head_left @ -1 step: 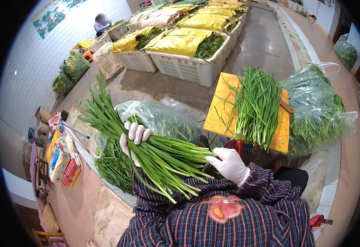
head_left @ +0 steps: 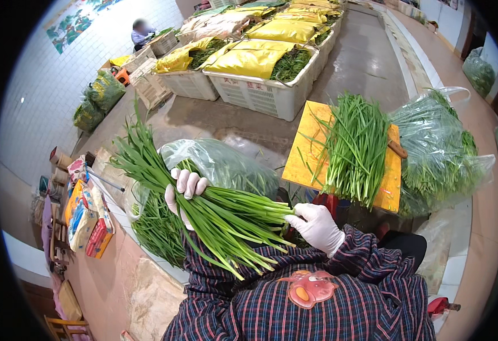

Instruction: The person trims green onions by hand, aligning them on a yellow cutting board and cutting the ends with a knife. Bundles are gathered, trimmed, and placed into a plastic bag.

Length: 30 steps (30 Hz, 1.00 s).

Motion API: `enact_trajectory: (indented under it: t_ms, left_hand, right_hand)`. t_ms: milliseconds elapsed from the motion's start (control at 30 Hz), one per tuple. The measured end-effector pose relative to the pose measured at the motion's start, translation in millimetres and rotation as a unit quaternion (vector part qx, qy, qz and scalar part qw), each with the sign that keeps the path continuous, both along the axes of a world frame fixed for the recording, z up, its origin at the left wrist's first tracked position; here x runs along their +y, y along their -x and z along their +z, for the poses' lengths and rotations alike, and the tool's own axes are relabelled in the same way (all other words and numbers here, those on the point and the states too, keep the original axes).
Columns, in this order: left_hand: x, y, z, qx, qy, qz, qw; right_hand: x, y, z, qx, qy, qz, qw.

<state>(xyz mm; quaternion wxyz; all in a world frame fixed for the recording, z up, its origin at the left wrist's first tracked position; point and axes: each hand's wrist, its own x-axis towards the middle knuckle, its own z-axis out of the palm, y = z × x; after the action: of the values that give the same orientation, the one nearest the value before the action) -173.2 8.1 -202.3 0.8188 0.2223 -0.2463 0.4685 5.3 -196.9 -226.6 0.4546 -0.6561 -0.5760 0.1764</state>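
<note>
My left hand (head_left: 183, 190), in a white glove, is wrapped around the middle of a long bunch of green chives (head_left: 226, 219). The bunch lies slantwise over my lap, leaf tips pointing up and to the left. My right hand (head_left: 318, 228), also gloved, grips the pale stem ends of the same bunch at its right side. Behind the bunch stands an open clear plastic bag (head_left: 232, 165) with more chives in it. My plaid sleeves fill the lower edge.
A yellow board (head_left: 308, 162) in front carries a loose pile of chives (head_left: 354, 148) and a brown handle (head_left: 398, 149). A full bag of greens (head_left: 439, 153) lies to the right. White crates (head_left: 260, 94) with yellow covers stand beyond. Colourful packets (head_left: 87, 219) sit left; a person (head_left: 141, 34) far back.
</note>
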Motion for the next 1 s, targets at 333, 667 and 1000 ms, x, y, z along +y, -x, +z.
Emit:
enact_trajectory:
  t_ms: [333,667,1000]
  left_hand:
    - [7.5,12.1,-2.7,-0.005,0.003,0.019,1.000]
    - [7.3,3.1,6.0,-0.016,-0.030,0.002,0.999]
    - [12.0,3.0,4.6,0.017,-0.002,0.001,1.000]
  right_hand:
    - [-82.1,-57.3,-93.5,-0.287,0.434,0.133,0.844]
    - [3.9,0.7,-6.0,0.314,0.181,0.073,0.929]
    - [-61.8,-54.9,-91.5,-0.328,0.547,0.175,0.750]
